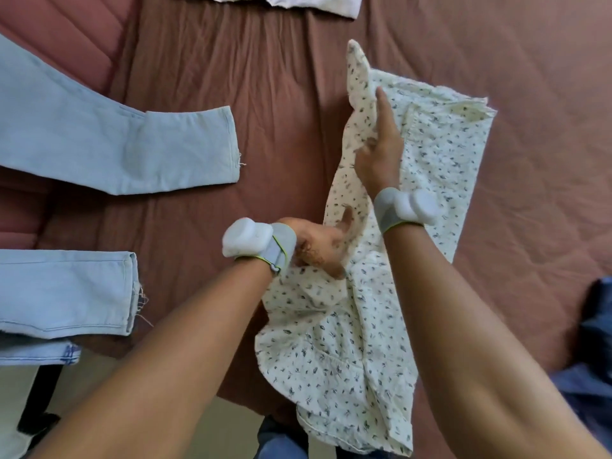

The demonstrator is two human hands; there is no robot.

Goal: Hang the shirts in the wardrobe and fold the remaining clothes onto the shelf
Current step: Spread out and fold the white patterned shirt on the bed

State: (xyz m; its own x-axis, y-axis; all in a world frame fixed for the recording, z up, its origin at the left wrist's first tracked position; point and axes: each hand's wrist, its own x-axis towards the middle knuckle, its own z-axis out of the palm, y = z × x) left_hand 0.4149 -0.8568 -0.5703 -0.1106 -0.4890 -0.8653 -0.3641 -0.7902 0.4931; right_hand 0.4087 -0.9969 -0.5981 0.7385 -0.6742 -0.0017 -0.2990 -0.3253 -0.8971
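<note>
A cream garment with a small dark leaf print [430,167] lies on the brown bedspread [265,94], partly folded, its lower part hanging over the bed's near edge. My right hand [381,144] lies along a raised fold of it, fingers straight, thumb against the cloth. My left hand [318,246] grips the garment's left edge lower down, fingers curled into the fabric. Both wrists wear grey bands with white units.
Light blue jeans [116,147] lie spread at the left, one leg [66,289] near the bed's edge. A white garment [314,3] lies at the top edge. Dark blue cloth [592,359] shows at the right. Pale floor is below.
</note>
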